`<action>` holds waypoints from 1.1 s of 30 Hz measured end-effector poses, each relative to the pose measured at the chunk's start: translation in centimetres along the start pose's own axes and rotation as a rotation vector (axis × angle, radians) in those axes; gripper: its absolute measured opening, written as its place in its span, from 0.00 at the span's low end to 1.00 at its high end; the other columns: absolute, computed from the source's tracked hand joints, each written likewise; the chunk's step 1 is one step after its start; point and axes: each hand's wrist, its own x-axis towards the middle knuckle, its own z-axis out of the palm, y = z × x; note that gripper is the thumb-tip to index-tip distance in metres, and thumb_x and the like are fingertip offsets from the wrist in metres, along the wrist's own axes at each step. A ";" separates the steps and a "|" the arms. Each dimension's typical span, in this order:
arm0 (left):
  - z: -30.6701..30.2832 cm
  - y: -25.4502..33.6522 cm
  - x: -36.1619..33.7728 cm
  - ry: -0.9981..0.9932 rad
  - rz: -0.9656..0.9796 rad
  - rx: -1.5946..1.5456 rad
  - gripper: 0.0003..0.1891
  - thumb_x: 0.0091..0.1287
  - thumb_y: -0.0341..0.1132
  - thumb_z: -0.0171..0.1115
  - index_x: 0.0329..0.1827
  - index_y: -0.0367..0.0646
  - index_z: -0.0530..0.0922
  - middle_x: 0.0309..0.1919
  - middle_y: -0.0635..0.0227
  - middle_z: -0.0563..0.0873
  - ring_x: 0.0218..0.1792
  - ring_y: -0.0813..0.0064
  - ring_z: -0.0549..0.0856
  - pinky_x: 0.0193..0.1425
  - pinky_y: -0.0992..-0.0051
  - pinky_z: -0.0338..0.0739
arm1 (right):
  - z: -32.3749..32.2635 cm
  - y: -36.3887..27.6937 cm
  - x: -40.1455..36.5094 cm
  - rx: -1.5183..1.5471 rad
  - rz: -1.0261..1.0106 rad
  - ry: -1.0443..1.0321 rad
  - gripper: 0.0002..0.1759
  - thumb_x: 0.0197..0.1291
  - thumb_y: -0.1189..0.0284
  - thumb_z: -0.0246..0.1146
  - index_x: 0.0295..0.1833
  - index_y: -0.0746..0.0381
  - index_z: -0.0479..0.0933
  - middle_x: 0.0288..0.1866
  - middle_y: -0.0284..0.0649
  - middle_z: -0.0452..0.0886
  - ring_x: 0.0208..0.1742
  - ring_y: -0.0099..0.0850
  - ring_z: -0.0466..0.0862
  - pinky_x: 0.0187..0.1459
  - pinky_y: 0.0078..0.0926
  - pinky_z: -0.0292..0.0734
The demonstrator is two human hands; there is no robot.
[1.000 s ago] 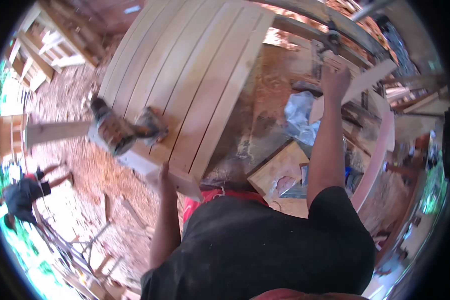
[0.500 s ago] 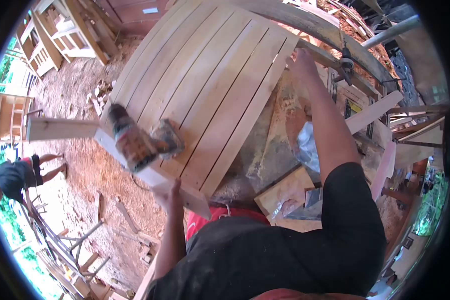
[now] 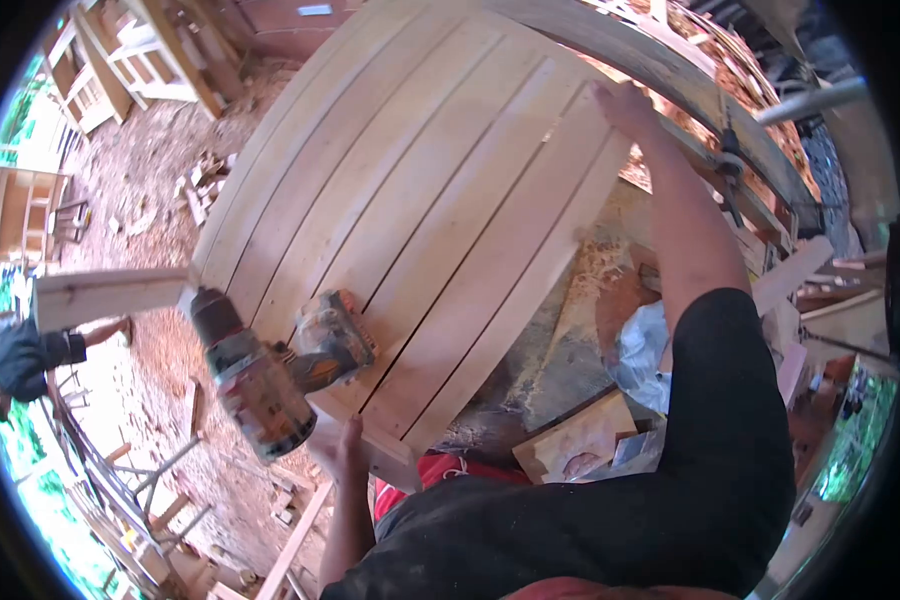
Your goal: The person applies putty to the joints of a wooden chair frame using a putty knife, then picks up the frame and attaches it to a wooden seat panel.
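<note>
A large panel of pale wooden slats (image 3: 440, 190) lies in front of me, with narrow dark gaps between the slats. My left hand (image 3: 346, 455) grips the wooden rail (image 3: 385, 452) at the panel's near left edge, its thumb up. At the far right corner, my right hand (image 3: 625, 108) has its fingers bent over the panel's end. A worn cordless drill (image 3: 260, 385) lies on its side across the left rail and slats, its battery toward the panel's middle. Neither hand touches it.
Another person (image 3: 25, 360) is bent over at the far left. A clamp (image 3: 732, 165) stands beyond my right arm. A plastic bag (image 3: 642, 350) and a small board (image 3: 575, 435) lie right of the panel. A board (image 3: 110, 295) juts out left.
The view has shifted and the panel looks turned, with another slat edge showing on its right. The drill appears lower and closer. Both hands remain at the panel's edges.
</note>
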 end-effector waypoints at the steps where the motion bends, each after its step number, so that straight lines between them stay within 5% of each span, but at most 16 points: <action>1: 0.0 0.3 0.2 0.002 0.011 -0.014 0.31 0.58 0.28 0.76 0.64 0.30 0.74 0.59 0.57 0.82 0.57 0.69 0.83 0.66 0.64 0.76 | 0.0 0.6 -0.3 0.033 0.014 0.005 0.53 0.69 0.31 0.51 0.70 0.73 0.73 0.62 0.64 0.84 0.66 0.56 0.84 0.69 0.53 0.76; 2: -0.6 0.3 -0.1 0.002 0.019 -0.025 0.29 0.57 0.28 0.76 0.62 0.30 0.76 0.59 0.57 0.83 0.57 0.69 0.83 0.66 0.64 0.76 | -0.1 0.5 -1.5 0.065 0.030 0.007 0.51 0.70 0.32 0.50 0.70 0.73 0.74 0.61 0.65 0.84 0.66 0.57 0.83 0.68 0.53 0.76; 3: -1.8 -1.2 0.6 0.005 0.079 0.042 0.39 0.57 0.30 0.75 0.71 0.33 0.67 0.60 0.56 0.79 0.59 0.64 0.81 0.68 0.62 0.74 | -2.3 -0.9 -4.5 0.093 -0.020 -0.026 0.48 0.72 0.35 0.51 0.68 0.73 0.76 0.60 0.66 0.84 0.65 0.59 0.83 0.68 0.53 0.76; 7: -6.6 -4.8 2.9 -0.051 0.090 0.187 0.33 0.57 0.33 0.76 0.66 0.33 0.75 0.57 0.58 0.84 0.56 0.70 0.83 0.64 0.63 0.77 | -1.4 1.9 -8.7 -0.014 -0.184 0.083 0.37 0.79 0.42 0.47 0.64 0.64 0.81 0.56 0.64 0.85 0.60 0.63 0.84 0.63 0.55 0.79; 10: -7.8 -2.9 3.6 -0.112 0.030 0.150 0.37 0.54 0.34 0.78 0.67 0.31 0.73 0.59 0.57 0.85 0.58 0.65 0.84 0.66 0.63 0.78 | 1.6 6.1 -9.8 -0.165 -0.205 0.110 0.38 0.81 0.42 0.40 0.65 0.61 0.82 0.55 0.66 0.84 0.59 0.66 0.83 0.61 0.59 0.77; 13: -9.5 -4.0 5.3 -0.003 0.202 0.244 0.39 0.48 0.38 0.78 0.63 0.32 0.72 0.52 0.50 0.86 0.53 0.60 0.86 0.60 0.61 0.81 | 0.9 6.2 -13.1 -0.164 -0.157 0.009 0.37 0.82 0.43 0.41 0.65 0.63 0.82 0.55 0.70 0.82 0.62 0.67 0.80 0.63 0.60 0.75; 17: -11.4 -0.3 5.4 0.024 0.131 0.485 0.38 0.46 0.40 0.77 0.59 0.32 0.71 0.41 0.48 0.87 0.43 0.53 0.89 0.52 0.56 0.84 | 1.0 6.1 -17.2 0.056 -0.143 -0.006 0.36 0.81 0.47 0.44 0.64 0.68 0.81 0.58 0.68 0.82 0.63 0.65 0.81 0.66 0.57 0.75; 22: -13.8 -1.2 7.9 -0.037 0.192 0.383 0.39 0.45 0.36 0.78 0.60 0.31 0.70 0.44 0.47 0.88 0.45 0.54 0.89 0.54 0.58 0.86 | 1.2 6.0 -21.5 0.107 -0.070 0.004 0.33 0.81 0.49 0.47 0.65 0.68 0.80 0.61 0.67 0.82 0.66 0.64 0.80 0.67 0.53 0.75; 24: -14.5 -0.7 9.3 -0.065 0.161 0.399 0.39 0.44 0.36 0.78 0.60 0.31 0.70 0.45 0.48 0.88 0.46 0.54 0.90 0.54 0.59 0.86 | 0.6 4.6 -22.5 0.049 0.123 -0.141 0.34 0.80 0.48 0.47 0.68 0.67 0.78 0.64 0.68 0.80 0.69 0.64 0.78 0.70 0.54 0.73; 26: -14.8 0.4 10.3 -0.082 0.292 0.421 0.39 0.44 0.36 0.78 0.60 0.31 0.70 0.45 0.47 0.88 0.46 0.54 0.90 0.52 0.59 0.87 | 0.9 3.8 -23.5 -0.072 0.193 -0.043 0.37 0.77 0.44 0.46 0.68 0.66 0.78 0.67 0.65 0.80 0.70 0.62 0.78 0.71 0.55 0.72; 28: -15.7 0.2 11.5 -0.087 0.213 0.480 0.40 0.44 0.37 0.78 0.61 0.31 0.70 0.44 0.47 0.87 0.46 0.54 0.90 0.53 0.59 0.86 | 0.2 2.3 -24.9 -0.064 0.272 -0.034 0.39 0.76 0.43 0.47 0.68 0.66 0.78 0.68 0.64 0.79 0.71 0.62 0.78 0.72 0.56 0.72; 33: -17.0 0.6 12.4 -0.067 0.191 0.556 0.40 0.44 0.39 0.79 0.61 0.32 0.70 0.44 0.47 0.87 0.46 0.52 0.89 0.54 0.58 0.85 | 1.3 1.8 -24.3 -0.030 0.181 -0.071 0.39 0.78 0.42 0.43 0.73 0.63 0.75 0.69 0.69 0.77 0.72 0.63 0.76 0.73 0.57 0.69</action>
